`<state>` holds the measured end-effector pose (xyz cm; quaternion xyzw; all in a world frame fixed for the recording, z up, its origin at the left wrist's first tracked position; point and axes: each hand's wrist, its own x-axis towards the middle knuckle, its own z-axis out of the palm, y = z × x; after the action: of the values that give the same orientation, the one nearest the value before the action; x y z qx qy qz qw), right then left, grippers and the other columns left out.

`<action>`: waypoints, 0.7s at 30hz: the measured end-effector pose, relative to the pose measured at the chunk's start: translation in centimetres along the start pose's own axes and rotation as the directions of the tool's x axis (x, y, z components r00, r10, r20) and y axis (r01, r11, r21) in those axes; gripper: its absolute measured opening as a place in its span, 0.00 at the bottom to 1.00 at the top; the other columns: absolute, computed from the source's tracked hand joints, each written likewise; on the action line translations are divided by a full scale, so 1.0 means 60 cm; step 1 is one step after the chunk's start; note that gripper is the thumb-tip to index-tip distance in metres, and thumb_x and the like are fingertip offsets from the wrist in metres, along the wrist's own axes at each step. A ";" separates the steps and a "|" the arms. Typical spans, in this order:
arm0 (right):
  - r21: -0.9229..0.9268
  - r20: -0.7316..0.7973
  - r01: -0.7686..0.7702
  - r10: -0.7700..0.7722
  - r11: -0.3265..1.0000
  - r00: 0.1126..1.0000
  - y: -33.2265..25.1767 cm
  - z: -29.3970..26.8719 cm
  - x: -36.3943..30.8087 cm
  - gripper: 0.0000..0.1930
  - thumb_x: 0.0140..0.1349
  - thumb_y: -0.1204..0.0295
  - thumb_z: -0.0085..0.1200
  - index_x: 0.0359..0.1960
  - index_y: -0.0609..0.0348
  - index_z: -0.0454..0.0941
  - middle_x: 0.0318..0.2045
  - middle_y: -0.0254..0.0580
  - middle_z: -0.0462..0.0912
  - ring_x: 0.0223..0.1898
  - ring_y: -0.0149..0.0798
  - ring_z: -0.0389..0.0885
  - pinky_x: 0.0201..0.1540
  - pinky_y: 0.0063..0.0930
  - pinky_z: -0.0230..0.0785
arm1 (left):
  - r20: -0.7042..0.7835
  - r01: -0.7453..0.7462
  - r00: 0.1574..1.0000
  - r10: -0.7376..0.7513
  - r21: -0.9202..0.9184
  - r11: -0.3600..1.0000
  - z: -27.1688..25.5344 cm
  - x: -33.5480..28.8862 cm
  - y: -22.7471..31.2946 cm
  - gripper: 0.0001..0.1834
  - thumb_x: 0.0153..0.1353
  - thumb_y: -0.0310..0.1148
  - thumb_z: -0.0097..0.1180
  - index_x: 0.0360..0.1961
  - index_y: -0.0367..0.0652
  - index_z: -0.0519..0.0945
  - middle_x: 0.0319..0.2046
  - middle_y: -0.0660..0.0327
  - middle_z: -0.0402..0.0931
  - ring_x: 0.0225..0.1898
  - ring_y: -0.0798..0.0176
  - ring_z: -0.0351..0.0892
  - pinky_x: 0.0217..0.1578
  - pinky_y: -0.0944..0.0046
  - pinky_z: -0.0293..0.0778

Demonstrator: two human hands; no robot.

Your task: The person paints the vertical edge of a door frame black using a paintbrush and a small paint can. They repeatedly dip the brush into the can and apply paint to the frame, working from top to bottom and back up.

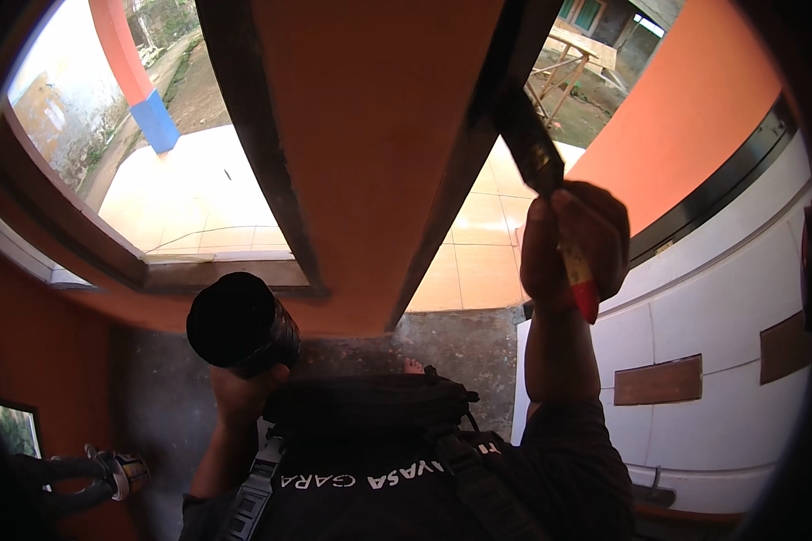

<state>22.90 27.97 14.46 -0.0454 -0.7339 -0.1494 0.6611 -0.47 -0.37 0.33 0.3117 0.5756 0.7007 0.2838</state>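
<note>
My right hand (579,236) is raised and closed around a paintbrush (541,162). The brush's handle ends in a red tip below my fist, and its dark bristles point up at the dark door frame (496,68). Against that dark edge I cannot tell whether the bristles touch it. Lower on the left, my left hand (242,389) grips a dark round can (244,325) from beneath. Shadow hides what is inside the can.
An orange wall strip (356,162) stands between the doorway and a dark-framed window (284,275). To the right is a white door (677,320) with brown panels. A small can (128,473) shows at lower left beside a grey shape. Outside lies a tiled porch (469,243).
</note>
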 end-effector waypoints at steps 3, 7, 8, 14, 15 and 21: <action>-0.027 -0.077 0.072 -0.074 0.997 0.994 0.021 0.012 0.027 0.14 0.52 0.84 0.66 0.41 0.61 0.80 0.33 0.47 0.84 0.32 0.41 0.85 0.34 0.26 0.78 | 0.011 0.003 1.000 -0.003 0.005 1.000 0.003 0.000 0.004 0.41 0.41 0.30 0.82 0.58 0.35 0.76 0.51 0.59 0.80 0.51 0.61 0.80 0.54 0.59 0.76; -0.061 -0.155 0.119 -0.127 0.991 0.980 0.037 0.024 0.060 0.14 0.53 0.83 0.68 0.40 0.60 0.81 0.35 0.47 0.85 0.34 0.38 0.85 0.35 0.25 0.78 | 0.009 0.010 1.000 -0.010 0.001 1.000 0.000 -0.003 0.002 0.40 0.41 0.30 0.82 0.58 0.35 0.76 0.50 0.59 0.80 0.51 0.61 0.80 0.54 0.59 0.75; -0.062 -0.170 0.129 -0.138 0.990 0.976 0.040 0.027 0.068 0.14 0.53 0.83 0.68 0.40 0.60 0.81 0.35 0.47 0.85 0.34 0.38 0.85 0.35 0.24 0.78 | 0.004 0.013 1.000 -0.013 -0.004 1.000 -0.002 -0.005 0.000 0.40 0.41 0.30 0.82 0.58 0.35 0.77 0.50 0.59 0.80 0.51 0.61 0.80 0.54 0.59 0.75; -0.023 -0.130 0.072 -0.074 0.997 0.989 0.055 0.037 0.067 0.13 0.59 0.79 0.68 0.45 0.61 0.81 0.41 0.47 0.84 0.40 0.39 0.85 0.43 0.29 0.79 | -0.028 0.033 0.999 -0.033 -0.002 0.999 -0.001 -0.008 0.001 0.40 0.41 0.30 0.82 0.58 0.35 0.76 0.50 0.59 0.80 0.51 0.61 0.80 0.55 0.59 0.75; -0.013 -0.130 0.068 -0.069 0.998 0.989 0.056 0.041 0.065 0.13 0.58 0.80 0.68 0.44 0.61 0.81 0.41 0.47 0.84 0.40 0.39 0.85 0.43 0.28 0.79 | -0.025 0.031 0.999 -0.031 -0.008 0.999 0.000 -0.008 0.001 0.41 0.41 0.30 0.82 0.58 0.35 0.76 0.50 0.59 0.80 0.51 0.61 0.80 0.55 0.59 0.75; 0.036 -0.114 -0.005 0.009 0.999 0.993 0.047 0.053 0.046 0.12 0.55 0.83 0.67 0.41 0.61 0.82 0.39 0.46 0.85 0.39 0.38 0.85 0.40 0.27 0.79 | -0.021 0.042 0.999 -0.042 0.003 0.999 0.000 -0.006 0.001 0.42 0.41 0.31 0.83 0.59 0.35 0.75 0.51 0.59 0.80 0.51 0.61 0.80 0.54 0.59 0.75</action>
<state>20.25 31.20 17.34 -0.0277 -0.6972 -0.1364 0.7033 -0.24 -0.69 0.36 0.2927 0.5860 0.6969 0.2921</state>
